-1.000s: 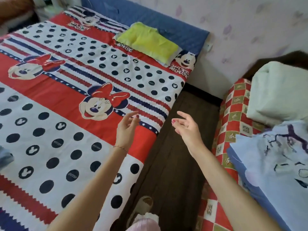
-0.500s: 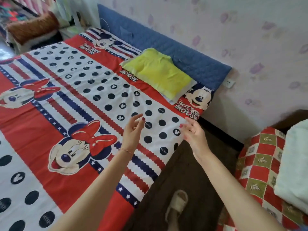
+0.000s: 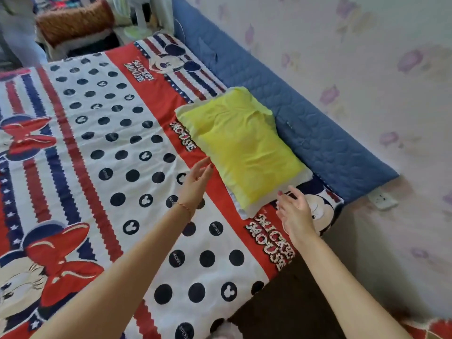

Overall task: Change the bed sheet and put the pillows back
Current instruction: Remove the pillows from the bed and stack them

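Note:
A red, white and navy cartoon-print bed sheet lies spread flat over the bed. One yellow pillow rests on it at the head end, against the blue padded headboard. My left hand reaches out with straight fingers, its fingertips just short of the pillow's near long edge. My right hand hovers open, palm turned inward, beside the pillow's near corner. Neither hand holds anything.
A pale flowered wall with a socket runs behind the headboard. Dark floor shows beside the bed at the lower right. A brown furry cushion and clutter sit beyond the bed's far side.
Both hands have moved forward toward the yellow pillow, and the view has swung toward the head of the bed. The second bed at the right has left the view.

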